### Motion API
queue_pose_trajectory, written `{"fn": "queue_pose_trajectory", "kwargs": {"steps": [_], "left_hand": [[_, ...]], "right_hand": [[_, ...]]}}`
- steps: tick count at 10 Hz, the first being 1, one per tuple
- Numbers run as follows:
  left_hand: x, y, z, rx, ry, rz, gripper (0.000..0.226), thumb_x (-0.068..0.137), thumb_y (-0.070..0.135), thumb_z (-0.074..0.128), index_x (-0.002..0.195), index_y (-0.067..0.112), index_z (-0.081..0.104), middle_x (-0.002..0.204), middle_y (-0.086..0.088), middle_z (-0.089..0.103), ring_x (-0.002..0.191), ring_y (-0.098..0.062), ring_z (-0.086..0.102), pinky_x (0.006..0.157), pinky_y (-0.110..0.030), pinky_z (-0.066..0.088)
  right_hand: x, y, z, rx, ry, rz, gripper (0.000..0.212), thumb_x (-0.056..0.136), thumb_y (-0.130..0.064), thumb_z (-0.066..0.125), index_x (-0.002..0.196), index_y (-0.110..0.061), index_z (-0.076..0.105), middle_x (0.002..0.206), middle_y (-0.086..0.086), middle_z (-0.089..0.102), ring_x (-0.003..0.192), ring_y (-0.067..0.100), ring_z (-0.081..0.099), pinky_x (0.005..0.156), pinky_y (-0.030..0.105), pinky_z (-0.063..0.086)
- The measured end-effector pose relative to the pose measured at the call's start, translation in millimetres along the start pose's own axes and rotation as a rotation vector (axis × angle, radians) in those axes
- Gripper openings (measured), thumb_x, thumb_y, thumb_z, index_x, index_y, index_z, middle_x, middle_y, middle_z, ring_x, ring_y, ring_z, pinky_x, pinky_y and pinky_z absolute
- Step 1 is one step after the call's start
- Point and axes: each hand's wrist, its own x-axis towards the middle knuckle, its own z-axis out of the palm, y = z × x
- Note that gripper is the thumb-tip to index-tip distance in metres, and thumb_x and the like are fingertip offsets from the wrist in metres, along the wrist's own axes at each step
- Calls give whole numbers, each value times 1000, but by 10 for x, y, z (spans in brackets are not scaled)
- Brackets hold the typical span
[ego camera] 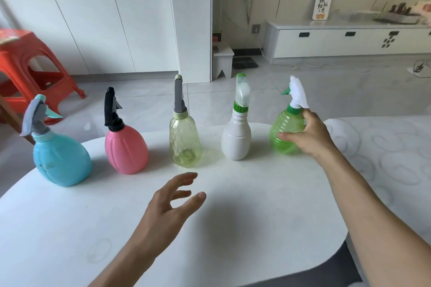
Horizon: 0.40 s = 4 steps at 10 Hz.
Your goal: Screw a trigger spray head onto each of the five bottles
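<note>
Several bottles stand in a row on the white table (pixel 233 228), each with a trigger spray head on top. From the left: a blue bottle (pixel 61 161), a pink bottle (pixel 126 149) with a black head, a clear yellow bottle (pixel 185 142) with a grey head, a white bottle (pixel 236 138) with a translucent green-tipped head, and a green ribbed bottle (pixel 283 133) with a white head (pixel 297 93). My right hand (pixel 307 137) wraps the green bottle's right side. My left hand (pixel 170 207) hovers over the table in front of the yellow bottle, fingers spread, holding nothing.
A red plastic stool (pixel 30 70) stands on the tiled floor at the far left. White cabinets line the back wall and a low white TV unit (pixel 349 39) sits at the back right. A patterned white surface (pixel 384 158) adjoins the table on the right.
</note>
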Motion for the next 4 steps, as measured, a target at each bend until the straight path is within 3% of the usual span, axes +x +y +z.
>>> {"fn": "queue_pose_trajectory", "kwargs": {"steps": [2,4], "left_hand": [[45,-45,-8,34,-9,-18,32,85,43,76,113,53,66,123,37,61,111,13,61,68,-10,52],[37,-4,20,35,-54,-7,33,86,40,78,114,53,66,120,35,63,112,11,60,71,-5,51]], "right_hand": [[47,108,190,-56,-54,-8,79,72,-25,86,140,-16,45,136,9,51,125,29,50,90,31,38],[-3,122,183,-9,-56,23,92,73,-28,86,148,-19,36,144,8,49,130,29,49,99,35,41]]}}
